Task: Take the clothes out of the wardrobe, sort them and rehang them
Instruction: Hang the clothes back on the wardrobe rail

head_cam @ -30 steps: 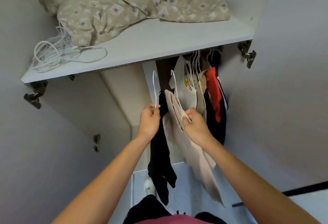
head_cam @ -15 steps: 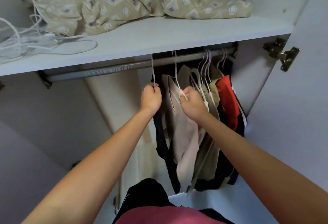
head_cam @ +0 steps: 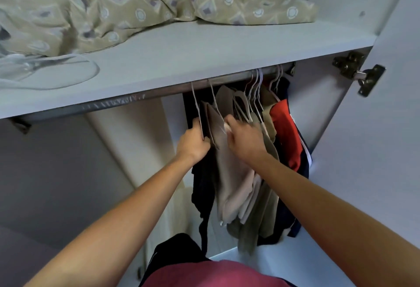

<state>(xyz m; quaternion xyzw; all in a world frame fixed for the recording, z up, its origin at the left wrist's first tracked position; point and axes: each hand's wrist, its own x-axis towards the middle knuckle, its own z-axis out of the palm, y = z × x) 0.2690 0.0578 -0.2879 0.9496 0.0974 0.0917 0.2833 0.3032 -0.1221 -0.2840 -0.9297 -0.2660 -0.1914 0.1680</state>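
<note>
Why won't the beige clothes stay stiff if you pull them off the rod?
The beige garment hangs in soft folds, so it would probably flop and sway. It looks thin, likely light. It might slip off its thin white hanger if tilted.

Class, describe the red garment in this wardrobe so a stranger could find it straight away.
Look under the white shelf to the metal rail. Among the clothes hanging at its right end, the red garment sits near the far right. Its neighbours are beige, khaki or dark; it alone is bright red.
</note>
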